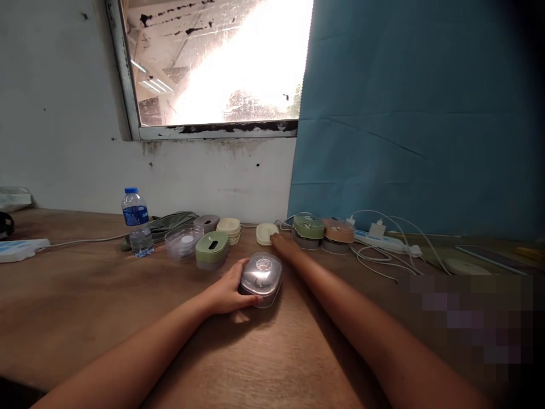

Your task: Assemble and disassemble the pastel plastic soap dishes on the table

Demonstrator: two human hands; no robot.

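My left hand [232, 291] is wrapped around the near-left side of a small rounded box [261, 278], thumb in front. Its clear top, with a round emblem, catches the light. Further back, my right hand [283, 244] is closed at the right edge of a cream plastic lid [266, 233]; the fingertips are partly hidden. To the left of the held box is a box with a green slotted lid [213, 248]. Behind that, several cream lids [229, 228] are stacked. Clear plastic covers [184, 241] and a grey-brown slotted lid [206, 222] are beside them.
A water bottle [137, 224] stands at the left near a dark green cloth bag [170, 222]. Green-topped [309, 226] and orange-brown-topped boxes [338, 230] are at the back right. Beyond are a power strip [378, 241], white cables [374, 260] and a wall with a window.
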